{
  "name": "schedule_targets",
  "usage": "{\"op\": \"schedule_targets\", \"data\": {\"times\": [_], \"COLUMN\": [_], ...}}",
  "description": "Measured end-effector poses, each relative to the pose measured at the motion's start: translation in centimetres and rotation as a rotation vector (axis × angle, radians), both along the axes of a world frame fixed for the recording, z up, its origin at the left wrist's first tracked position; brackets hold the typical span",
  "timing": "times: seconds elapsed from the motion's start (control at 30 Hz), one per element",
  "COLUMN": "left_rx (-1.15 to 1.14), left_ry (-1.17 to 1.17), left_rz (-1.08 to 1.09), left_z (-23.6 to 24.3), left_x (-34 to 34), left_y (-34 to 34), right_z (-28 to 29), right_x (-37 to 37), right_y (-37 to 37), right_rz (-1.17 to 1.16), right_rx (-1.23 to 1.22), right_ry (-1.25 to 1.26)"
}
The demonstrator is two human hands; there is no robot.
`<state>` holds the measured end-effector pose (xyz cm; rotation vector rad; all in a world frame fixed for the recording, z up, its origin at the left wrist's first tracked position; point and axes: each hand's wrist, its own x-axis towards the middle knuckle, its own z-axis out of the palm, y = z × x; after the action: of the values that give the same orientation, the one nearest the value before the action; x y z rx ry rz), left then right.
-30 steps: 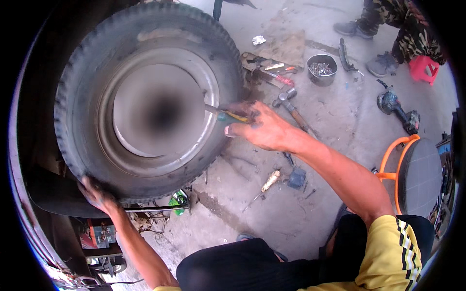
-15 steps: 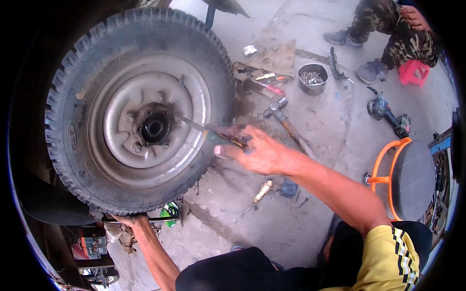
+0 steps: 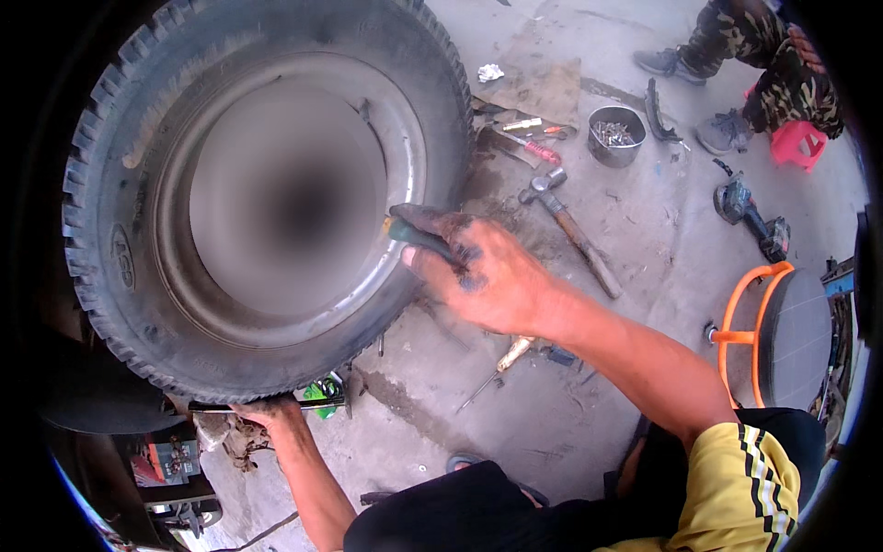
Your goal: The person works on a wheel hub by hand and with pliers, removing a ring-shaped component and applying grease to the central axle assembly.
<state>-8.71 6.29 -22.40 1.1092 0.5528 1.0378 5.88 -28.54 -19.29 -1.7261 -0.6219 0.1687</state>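
A large tyre on a steel wheel [image 3: 412, 120] stands upright in front of me; its middle is smeared by a grey blur, so the hub cannot be made out. My right hand [image 3: 483, 271] is closed round the green and yellow handle of a screwdriver [image 3: 411, 235], held at the right side of the rim. The blur swallows the tool's shaft. Under the tyre's lower edge is my left hand [image 3: 269, 411], palm side up beside a dark bar [image 3: 317, 402]. Its fingers are mostly hidden, so I cannot tell whether it grips the bar or supports the tyre.
On the floor lie a hammer [image 3: 579, 235], a pale-handled screwdriver [image 3: 515, 354] and a cordless power tool [image 3: 750, 216]. A metal pot of small hardware [image 3: 616, 138] stands beyond. An orange-framed stool [image 3: 782, 340] is at right; a person in camouflage trousers [image 3: 800, 87] sits behind a pink stool [image 3: 797, 145].
The view has shifted, with the wheel larger and higher in it. My right hand still holds the screwdriver by the rim, and the left stays under the tyre. Blur now covers the wheel's centre.
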Motion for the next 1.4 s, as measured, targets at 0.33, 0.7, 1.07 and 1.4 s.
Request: {"op": "schedule_targets", "data": {"times": [0.33, 0.7, 1.07, 1.4], "left_rx": [-0.148, -0.146, -0.177, -0.098], "left_ry": [-0.078, -0.083, -0.114, -0.169], "left_rz": [-0.095, 0.007, 0.013, 0.014], "left_z": [2.3, 3.2, 2.7, 2.6], "left_x": [0.2, 0.5, 1.3, 1.1], "left_y": [-1.2, -2.2, -3.7, -4.3], "right_z": [0.8, 3.0, 2.1, -0.8], "right_x": [0.1, 0.4, 2.1, 3.4], "right_y": [1.8, 1.9, 1.8, 1.5], "right_rz": [-0.056, -0.005, 0.108, 0.109], "right_rx": [-0.075, -0.177, -0.195, -0.518], "right_ry": [-0.208, -0.165, -0.190, -1.019]}}
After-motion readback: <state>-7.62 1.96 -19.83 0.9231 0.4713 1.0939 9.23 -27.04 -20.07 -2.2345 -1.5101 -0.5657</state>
